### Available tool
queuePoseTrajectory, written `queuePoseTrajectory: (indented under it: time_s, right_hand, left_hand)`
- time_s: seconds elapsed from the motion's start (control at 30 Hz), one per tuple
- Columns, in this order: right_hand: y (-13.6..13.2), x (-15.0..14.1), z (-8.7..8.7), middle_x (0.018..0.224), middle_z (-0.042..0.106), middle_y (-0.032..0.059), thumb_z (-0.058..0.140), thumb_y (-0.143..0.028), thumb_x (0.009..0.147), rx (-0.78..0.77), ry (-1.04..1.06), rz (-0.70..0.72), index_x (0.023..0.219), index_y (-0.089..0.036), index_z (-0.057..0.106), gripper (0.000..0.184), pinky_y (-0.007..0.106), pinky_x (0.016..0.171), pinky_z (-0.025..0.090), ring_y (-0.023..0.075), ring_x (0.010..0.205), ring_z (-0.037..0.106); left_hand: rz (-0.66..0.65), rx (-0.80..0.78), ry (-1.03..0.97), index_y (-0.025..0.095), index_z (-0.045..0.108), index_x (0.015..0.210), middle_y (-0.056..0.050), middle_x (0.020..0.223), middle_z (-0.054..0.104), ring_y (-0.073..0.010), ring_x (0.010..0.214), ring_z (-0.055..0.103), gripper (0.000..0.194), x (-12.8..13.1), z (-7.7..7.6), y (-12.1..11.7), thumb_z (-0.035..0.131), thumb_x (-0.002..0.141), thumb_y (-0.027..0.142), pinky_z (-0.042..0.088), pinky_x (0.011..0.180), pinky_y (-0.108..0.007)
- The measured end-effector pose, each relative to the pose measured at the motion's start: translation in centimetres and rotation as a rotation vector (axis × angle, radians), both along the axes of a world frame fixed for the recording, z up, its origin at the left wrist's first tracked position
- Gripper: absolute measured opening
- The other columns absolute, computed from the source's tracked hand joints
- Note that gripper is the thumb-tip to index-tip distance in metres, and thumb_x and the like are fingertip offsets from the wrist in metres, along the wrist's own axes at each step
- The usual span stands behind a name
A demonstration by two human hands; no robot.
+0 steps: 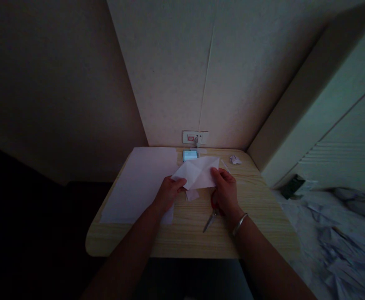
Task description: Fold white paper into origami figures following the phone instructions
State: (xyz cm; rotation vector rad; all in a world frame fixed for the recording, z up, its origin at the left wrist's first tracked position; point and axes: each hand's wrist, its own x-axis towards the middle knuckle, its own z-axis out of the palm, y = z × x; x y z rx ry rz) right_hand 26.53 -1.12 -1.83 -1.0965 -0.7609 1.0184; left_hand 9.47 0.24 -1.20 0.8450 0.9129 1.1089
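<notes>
A creased sheet of white paper (197, 171), folded at its left end, is held up over the table between both hands. My left hand (169, 192) pinches its lower left corner, thumb on top. At the paper's right edge, my right hand (226, 187) grips it between thumb and fingers; a bangle circles that wrist. Red-handled scissors (212, 216) lie on the table just below my right hand, which partly covers the handles. A small paper piece (192, 195) rests under the held sheet, near my left fingers.
Large white sheets (138, 183) cover the left of the wooden table (201, 246). A lit phone (190, 155) stands at the back, below a wall socket (195, 137) with a plug in it. Crumpled paper (234, 159) sits back right. Paper scraps (351, 258) lie on the right.
</notes>
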Motion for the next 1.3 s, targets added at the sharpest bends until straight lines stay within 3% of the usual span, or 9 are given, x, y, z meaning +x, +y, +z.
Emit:
queuePoseTrajectory:
  time_s: [0.17,0.3,0.47,0.6,0.77,0.97,1.07,1.17,1.3]
  right_hand:
    - [0.1,0.4,0.1,0.092,0.069,0.0029,0.070,-0.037,0.070,0.067,-0.034,-0.066,0.102,-0.021,0.066,0.036,0.031,0.065,0.049,0.0171,0.073,0.061]
    - [0.0,0.6,0.6,0.083,0.065,-0.0010,0.073,-0.031,0.067,0.083,-0.014,-0.101,0.109,-0.025,0.063,0.044,0.029,0.061,0.047,0.0133,0.066,0.058]
    - [-0.2,0.5,1.1,0.080,0.064,-0.0008,0.074,-0.031,0.067,0.095,-0.055,-0.011,0.113,-0.025,0.060,0.048,0.028,0.062,0.048,0.0139,0.068,0.059]
    - [0.0,0.1,0.6,0.091,0.064,0.0011,0.072,-0.034,0.070,0.131,-0.063,0.013,0.118,-0.027,0.054,0.052,0.030,0.065,0.050,0.0154,0.074,0.060]
    - [0.1,-0.9,-0.1,0.078,0.063,-0.0014,0.073,-0.035,0.068,0.088,-0.029,0.111,0.095,-0.023,0.053,0.035,0.029,0.067,0.051,0.0139,0.069,0.060]
    - [-0.3,-1.4,0.2,0.086,0.064,-0.0014,0.071,-0.037,0.069,0.095,0.007,0.190,0.110,-0.027,0.046,0.049,0.028,0.063,0.050,0.0148,0.071,0.060]
    - [-0.4,-1.4,0.1,0.079,0.063,-0.0014,0.072,-0.036,0.067,0.028,-0.046,0.206,0.103,-0.024,0.053,0.042,0.026,0.059,0.048,0.0147,0.067,0.059]
    - [-0.3,-1.3,0.0,0.086,0.065,0.0005,0.069,-0.031,0.068,0.023,-0.075,0.149,0.109,-0.024,0.053,0.044,0.028,0.062,0.049,0.0158,0.069,0.059]
    - [0.0,-0.2,0.0,0.121,0.055,0.0055,0.066,-0.022,0.067,0.143,-0.189,-0.044,0.128,-0.031,0.041,0.066,0.036,0.077,0.050,0.0200,0.094,0.059]
  left_hand:
    - [-0.111,0.048,0.113,0.011,0.067,0.088,-0.007,0.081,0.069,-0.0176,0.068,0.062,0.033,-0.4,0.0,-0.1,0.074,0.057,0.020,0.052,0.062,-0.030]
    - [-0.262,0.057,0.081,0.015,0.060,0.108,-0.009,0.098,0.067,-0.0199,0.078,0.062,0.053,-0.7,0.4,-0.3,0.075,0.058,0.019,0.052,0.062,-0.030]
    - [-0.194,0.044,-0.021,0.021,0.047,0.123,-0.007,0.098,0.066,-0.0177,0.077,0.062,0.069,-0.8,0.9,-0.4,0.075,0.060,0.020,0.050,0.063,-0.027]
    - [-0.083,0.054,-0.026,0.020,0.049,0.109,0.000,0.080,0.065,-0.0127,0.063,0.059,0.056,0.0,0.6,-0.4,0.074,0.059,0.021,0.047,0.059,-0.024]
    - [0.124,0.128,-0.056,0.022,0.044,0.109,0.002,0.080,0.063,-0.0123,0.067,0.059,0.053,0.9,0.2,-0.4,0.071,0.064,0.021,0.047,0.063,-0.023]
    - [0.137,0.171,-0.031,0.025,0.039,0.111,0.002,0.081,0.064,-0.0126,0.066,0.060,0.054,1.1,-0.4,-0.4,0.070,0.067,0.026,0.048,0.064,-0.025]
    - [0.095,0.190,0.009,0.026,0.040,0.107,0.004,0.076,0.061,-0.0114,0.061,0.057,0.049,1.1,-0.7,-0.5,0.069,0.068,0.027,0.046,0.058,-0.022]
    - [0.056,0.232,0.128,0.024,0.045,0.104,0.006,0.066,0.056,-0.0092,0.052,0.050,0.037,1.0,-0.8,-0.5,0.064,0.073,0.032,0.038,0.048,-0.018]
    - [0.103,0.325,0.359,0.021,0.053,0.096,0.007,0.055,0.046,-0.0076,0.045,0.040,0.022,0.7,-1.2,-0.4,0.057,0.079,0.034,0.027,0.042,-0.017]
